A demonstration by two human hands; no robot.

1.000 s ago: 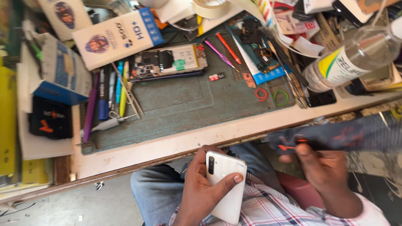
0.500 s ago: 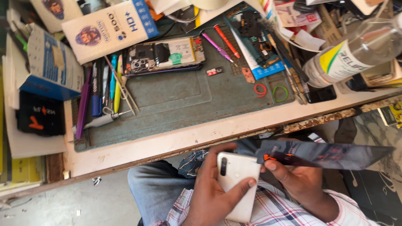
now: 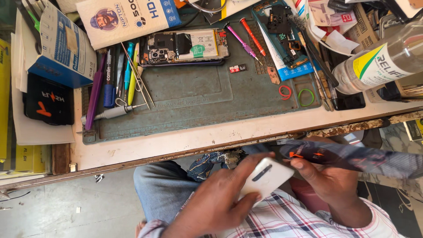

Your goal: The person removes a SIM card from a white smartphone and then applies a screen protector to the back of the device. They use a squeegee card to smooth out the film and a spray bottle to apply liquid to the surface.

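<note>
- The left hand [image 3: 216,202] holds a white phone back cover [image 3: 265,177] over the person's lap, near the viewer and below the worktop edge; its fingers are clamped on the cover, thumb along the near side and the others curled round the far edge.
- The cover is glossy white with rounded corners and a dark, narrow, slot-shaped camera opening near its upper end; it lies tilted, its upper end pointing up and to the right.
- The right hand [image 3: 330,178] has its fingers closed on a dark, flat plastic packet [image 3: 352,158] with small orange marks, which stretches away to the right; its thumb tip sits just beside the cover's upper corner.
- The worktop [image 3: 211,136] is pale and worn, with chipped paint along its near edge.
- A grey-green repair mat [image 3: 194,94] covers its middle. At the far side of the mat lies an opened smartphone [image 3: 185,46], battery and boards showing.
- To the left of the mat lie pens and tweezers [image 3: 139,79]; a pink screwdriver [image 3: 241,40] and a red one lie to the right of the phone.
- A red rubber band [image 3: 285,91] and a green rubber band [image 3: 305,97] lie on the mat's right part.
- A clear plastic bottle [image 3: 379,61] lies on its side at the far right.
- A blue box [image 3: 57,44] sits at the left.
- Below the worktop is grey floor [image 3: 88,207].
</note>
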